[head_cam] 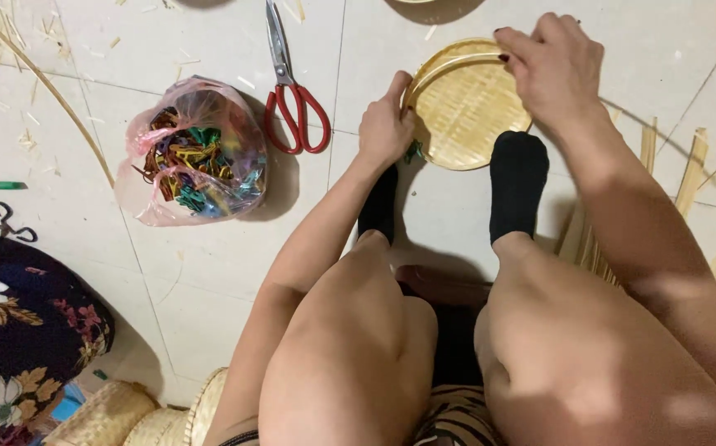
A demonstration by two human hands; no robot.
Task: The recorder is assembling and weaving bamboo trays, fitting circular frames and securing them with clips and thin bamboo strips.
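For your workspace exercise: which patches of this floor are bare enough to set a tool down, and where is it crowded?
Bare tiles lie between the plastic bag of clips and the left hand, below the red scissors, and nearer, between the bag and the floral cushion. It is crowded around the bamboo tray, the feet, and the bamboo strips.

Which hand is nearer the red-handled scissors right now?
Left. The left hand grips the near-left rim of the round bamboo tray, just right of the red-handled scissors. The right hand is on the tray's far-right rim, farther from them.
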